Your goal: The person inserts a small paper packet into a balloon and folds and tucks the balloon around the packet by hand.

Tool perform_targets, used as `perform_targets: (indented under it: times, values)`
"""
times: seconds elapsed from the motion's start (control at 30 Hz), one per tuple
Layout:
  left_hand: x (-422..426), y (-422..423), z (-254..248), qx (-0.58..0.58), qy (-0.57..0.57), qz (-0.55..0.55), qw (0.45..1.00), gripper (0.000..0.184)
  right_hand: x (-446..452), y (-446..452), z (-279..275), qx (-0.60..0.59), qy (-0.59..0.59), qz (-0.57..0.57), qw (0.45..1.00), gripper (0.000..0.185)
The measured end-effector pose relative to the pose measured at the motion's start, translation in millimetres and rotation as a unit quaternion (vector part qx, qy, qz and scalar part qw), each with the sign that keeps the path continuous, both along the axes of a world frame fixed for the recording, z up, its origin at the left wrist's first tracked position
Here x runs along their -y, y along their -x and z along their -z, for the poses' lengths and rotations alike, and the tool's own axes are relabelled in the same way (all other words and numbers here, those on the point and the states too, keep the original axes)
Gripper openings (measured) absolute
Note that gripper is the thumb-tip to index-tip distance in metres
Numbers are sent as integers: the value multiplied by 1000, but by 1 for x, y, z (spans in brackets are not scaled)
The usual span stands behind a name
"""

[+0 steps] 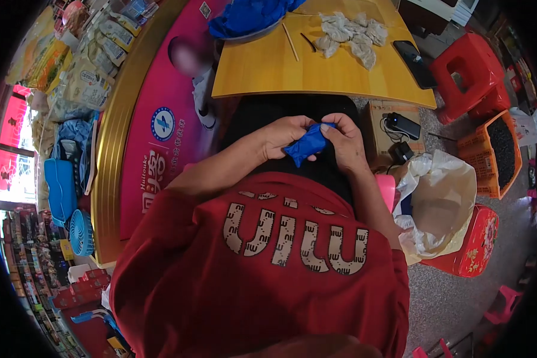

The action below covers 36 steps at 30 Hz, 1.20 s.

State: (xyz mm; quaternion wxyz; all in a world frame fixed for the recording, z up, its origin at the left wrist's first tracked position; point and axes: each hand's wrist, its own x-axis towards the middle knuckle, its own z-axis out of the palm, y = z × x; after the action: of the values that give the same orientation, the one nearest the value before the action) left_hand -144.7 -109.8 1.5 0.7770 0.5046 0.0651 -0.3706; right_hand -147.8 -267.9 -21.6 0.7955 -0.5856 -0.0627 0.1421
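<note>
A small blue bundle (309, 145) of crinkled material is held over my lap, between both hands. My left hand (285, 136) has its fingers closed on the bundle's left side. On the other side, my right hand (343, 141) pinches the upper right edge with the thumb on top. The fingers beneath the bundle are partly hidden. Beyond my hands stands a yellow wooden table (262, 71). On it are a heap of blue material (247, 19) in a basin, a thin stick (290, 42), a short dark stick (308, 42) and several crumpled translucent pieces (359, 37).
A black phone (414, 64) lies at the table's right edge. To the right are a cardboard box (379, 128) with a black device (403, 126), a bag-lined bin (438, 191), red stools (468, 74) and an orange crate (486, 156). A pink panel (155, 149) stands at left.
</note>
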Motion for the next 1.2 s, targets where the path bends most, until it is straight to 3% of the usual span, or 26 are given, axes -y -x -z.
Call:
perform_targets:
  times: [0.2,0.3,0.37,0.47,0.53,0.6,0.67,0.77,0.83,0.9,1.0,1.07,1.2]
  values:
    - [-10,2,-2,-50,66,25,996,29,5,-7,0,34,-19,40,998,16]
    - [-6,4,1,-10,15,62,998,25,3,-6,1,53,-16,40,998,18]
    - [0,2,-3,56,-77,51,994,22,3,-5,-3,64,-14,31,997,18]
    - [1,0,7,133,-108,5,985,25,8,-5,-13,68,20,33,997,19]
    - [1,-2,9,160,-101,-15,982,26,13,-6,-17,3,61,-99,993,20]
    - [3,0,2,187,-91,-35,977,28,13,-7,-10,4,48,-98,994,21]
    - [7,6,-21,36,-39,-100,994,28,11,-7,-3,-30,-51,-24,998,21]
    - [-1,5,-8,37,-10,-49,998,28,6,-4,-2,-59,-155,-1,986,22]
    - [-1,4,-4,17,0,-73,997,28,6,-6,3,-68,-140,-23,988,22]
    - [-2,4,-3,82,-54,-109,989,29,5,-4,2,-81,-124,-44,988,23]
    - [-2,3,3,117,-46,-148,981,30,2,0,-3,-31,-29,-61,997,26]
    - [-3,2,2,103,-33,-145,984,29,-4,2,-2,41,9,32,999,33]
    - [-13,-1,1,97,-45,-87,990,23,-4,4,8,166,28,92,981,31]
